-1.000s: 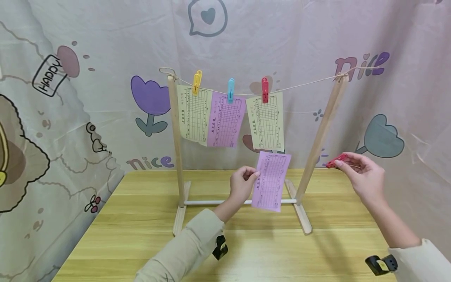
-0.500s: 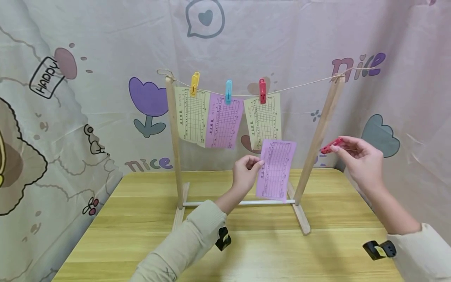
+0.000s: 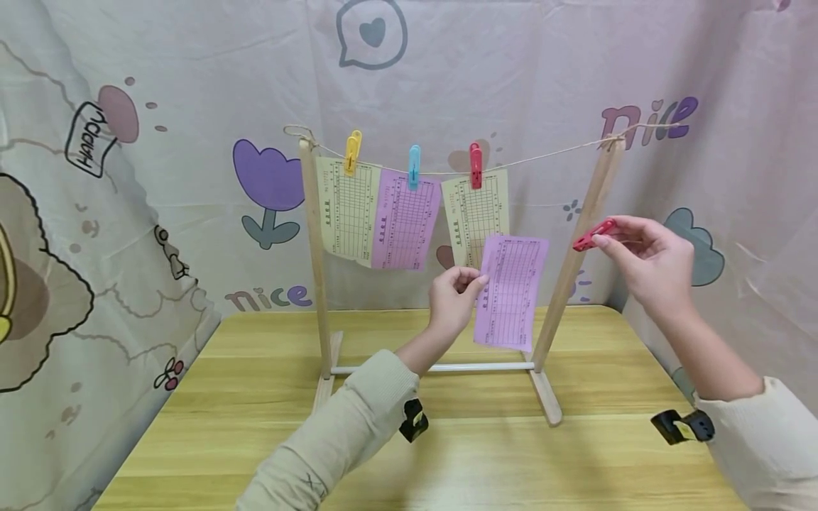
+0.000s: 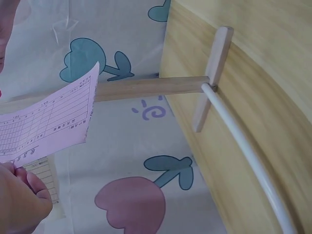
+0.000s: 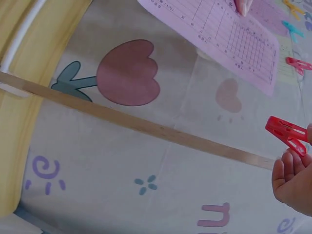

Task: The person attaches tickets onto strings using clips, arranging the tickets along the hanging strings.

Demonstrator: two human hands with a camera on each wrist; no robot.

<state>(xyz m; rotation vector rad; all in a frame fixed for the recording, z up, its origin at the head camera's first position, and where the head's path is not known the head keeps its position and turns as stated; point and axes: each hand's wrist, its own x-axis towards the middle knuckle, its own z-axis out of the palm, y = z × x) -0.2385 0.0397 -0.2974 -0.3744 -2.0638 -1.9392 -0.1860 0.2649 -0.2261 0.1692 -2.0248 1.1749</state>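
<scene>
My left hand [image 3: 451, 301] pinches the left edge of a pink printed form [image 3: 511, 294], which hangs upright in front of the lower part of a hanging yellow form [image 3: 473, 206]. In the right wrist view the pink form [image 5: 219, 39] slants across the top. My right hand [image 3: 658, 262] holds a red clothespin [image 3: 594, 235] between thumb and fingers, beside the right wooden post [image 3: 581, 227]. Along the string [image 3: 549, 154], a yellow clothespin [image 3: 353, 152], a blue clothespin [image 3: 414, 167] and another red clothespin [image 3: 476, 165] hold up forms, yellow, pink and yellow from left to right.
The wooden frame stands on a wood-grain table [image 3: 217, 426], with a white crossbar [image 3: 479, 367] low between its posts. The left post [image 3: 316, 262] borders the hanging yellow form. A printed cloth [image 3: 192, 71] hangs behind.
My left hand has raised the pink form and moved it slightly right, so it overlaps the hanging yellow form. My right hand has lifted the red clothespin higher.
</scene>
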